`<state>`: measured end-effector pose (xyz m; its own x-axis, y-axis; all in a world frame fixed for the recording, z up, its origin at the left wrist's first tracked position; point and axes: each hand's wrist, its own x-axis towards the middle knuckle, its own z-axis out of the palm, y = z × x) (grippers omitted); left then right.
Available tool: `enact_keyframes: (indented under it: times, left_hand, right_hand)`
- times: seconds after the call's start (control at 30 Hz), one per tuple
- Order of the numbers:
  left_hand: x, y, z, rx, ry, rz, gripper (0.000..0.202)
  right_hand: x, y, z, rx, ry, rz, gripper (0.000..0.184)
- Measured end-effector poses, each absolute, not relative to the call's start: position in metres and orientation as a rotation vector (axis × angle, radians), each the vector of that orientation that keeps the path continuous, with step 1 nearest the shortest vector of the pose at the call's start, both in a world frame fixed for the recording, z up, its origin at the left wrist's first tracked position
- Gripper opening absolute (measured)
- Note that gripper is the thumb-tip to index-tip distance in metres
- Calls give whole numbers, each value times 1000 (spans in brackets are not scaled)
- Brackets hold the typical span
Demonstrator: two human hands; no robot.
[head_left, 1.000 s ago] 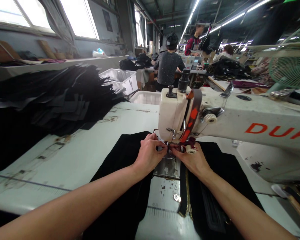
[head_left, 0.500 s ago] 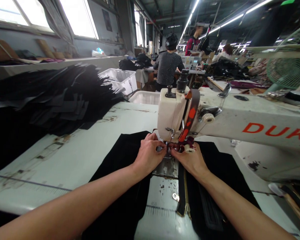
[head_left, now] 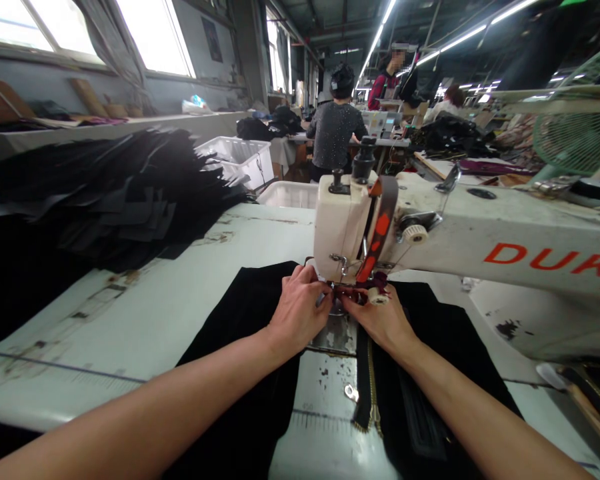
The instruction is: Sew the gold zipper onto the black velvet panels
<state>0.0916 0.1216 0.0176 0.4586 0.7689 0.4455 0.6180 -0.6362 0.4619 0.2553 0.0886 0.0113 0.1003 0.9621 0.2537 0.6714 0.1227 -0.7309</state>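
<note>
My left hand (head_left: 299,308) and my right hand (head_left: 380,320) meet at the needle of a white sewing machine (head_left: 430,233). Both pinch a small dark red piece (head_left: 349,293) under the presser foot, fingers pressed together. Black fabric (head_left: 245,320) lies under my left wrist. A second black fabric piece (head_left: 445,333) lies under my right wrist. A black zipper with gold teeth (head_left: 367,390) runs from the needle plate toward me between the two pieces.
A big heap of black cut pieces (head_left: 110,193) fills the table's left side. White plastic bins (head_left: 240,157) stand behind it. A green fan (head_left: 577,137) is at the right. Other people work at stations farther back.
Both hands stay at the needle, with only a slight shift of view; the zipper has crept a little toward the machine.
</note>
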Motion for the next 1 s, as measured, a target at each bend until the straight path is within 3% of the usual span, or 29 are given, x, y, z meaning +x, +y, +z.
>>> enact_keyframes:
  times: [0.67,1.0]
  left_hand:
    - [91,121,19,2566,1209,898,13]
    - [87,121,17,2646,1164,956,12]
  right_hand:
    - [254,87,15,-1670,-1628,314,12]
    - [255,87,18,-1626,-1618,479,18]
